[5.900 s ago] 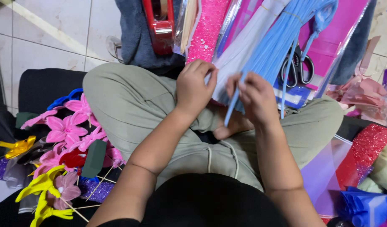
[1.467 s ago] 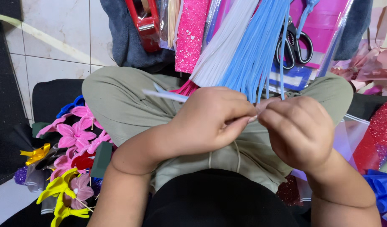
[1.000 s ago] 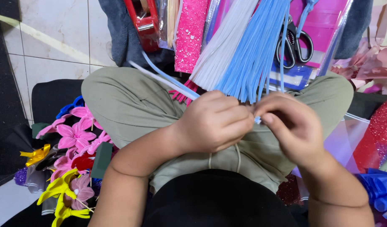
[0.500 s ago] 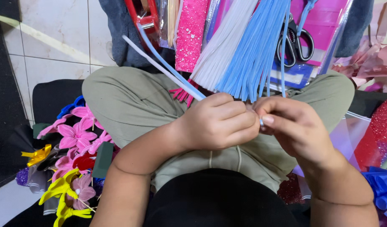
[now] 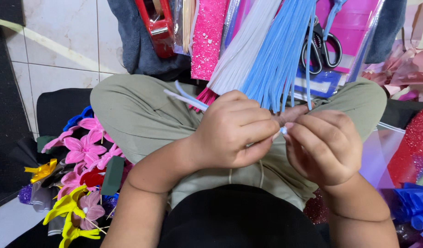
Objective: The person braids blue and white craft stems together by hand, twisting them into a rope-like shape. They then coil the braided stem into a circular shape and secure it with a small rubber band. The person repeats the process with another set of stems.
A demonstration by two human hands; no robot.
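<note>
Two hands, left hand and right hand, each grip pinching one pale-blue strip; one pair of scissors beyond.

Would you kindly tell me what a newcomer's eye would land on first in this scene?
At centre, the left hand and right hand meet over the lap, pinching a thin pale blue strip. Just above hangs a fan of blue strips beside white strips. At lower left lies a heap of pink and yellow handmade flowers.

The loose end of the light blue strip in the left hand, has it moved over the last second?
Yes. The light blue strip has dropped from pointing up toward the red tape dispenser to lying low over the left knee beside the left hand.
</note>
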